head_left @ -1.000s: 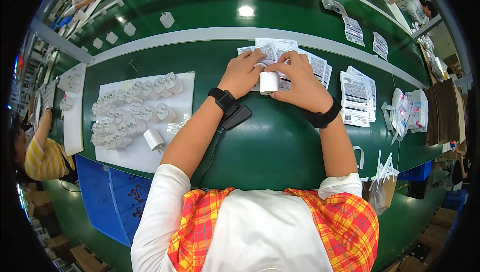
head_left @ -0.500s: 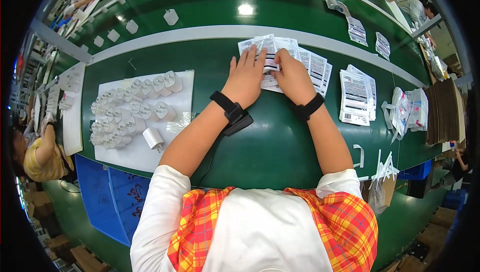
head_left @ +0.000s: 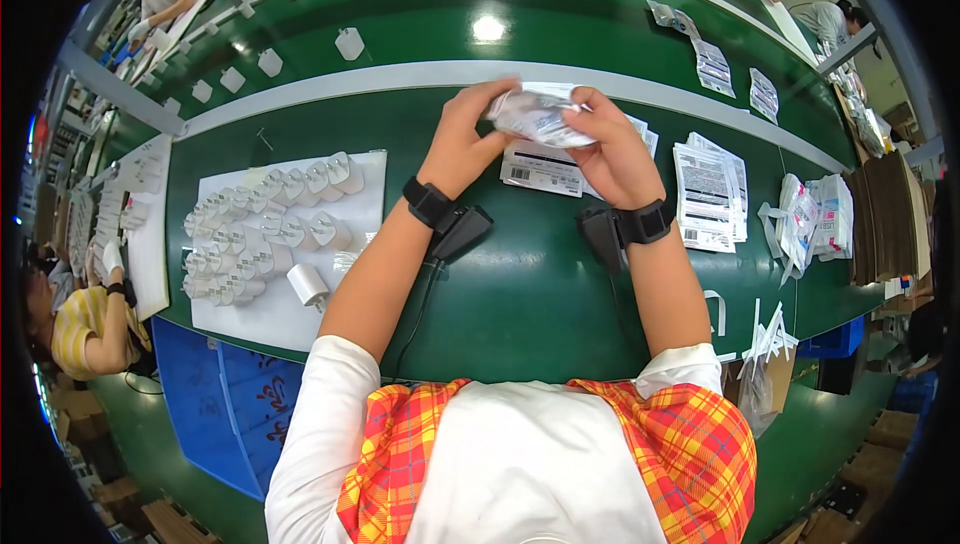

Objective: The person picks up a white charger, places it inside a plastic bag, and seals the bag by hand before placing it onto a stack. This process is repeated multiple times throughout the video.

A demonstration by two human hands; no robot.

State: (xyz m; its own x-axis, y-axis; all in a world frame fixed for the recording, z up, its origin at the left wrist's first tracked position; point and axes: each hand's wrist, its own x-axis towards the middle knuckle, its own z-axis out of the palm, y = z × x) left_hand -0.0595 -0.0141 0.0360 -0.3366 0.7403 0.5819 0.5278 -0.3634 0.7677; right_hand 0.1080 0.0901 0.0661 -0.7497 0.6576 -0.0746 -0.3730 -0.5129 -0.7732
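Now, packet: I have a small clear crinkled plastic packet (head_left: 540,114) raised above the green counter (head_left: 520,284), pinched between both hands.
Left hand (head_left: 462,142): fingers closed on the packet's left edge.
Right hand (head_left: 615,149): fingers closed on its right edge.
Handling: I judge it light, soft and slippery; best gripped at the edges.
Below: flat white printed paper labels (head_left: 545,169).
Further left: glossy white plastic plug adapters (head_left: 265,234) on a white sheet (head_left: 270,314).

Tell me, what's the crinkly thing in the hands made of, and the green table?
The small bag held by the left hand and right hand looks like thin clear plastic: glossy and wrinkled. The green table seems smooth, maybe rubbery matting; a lamp reflects off it.
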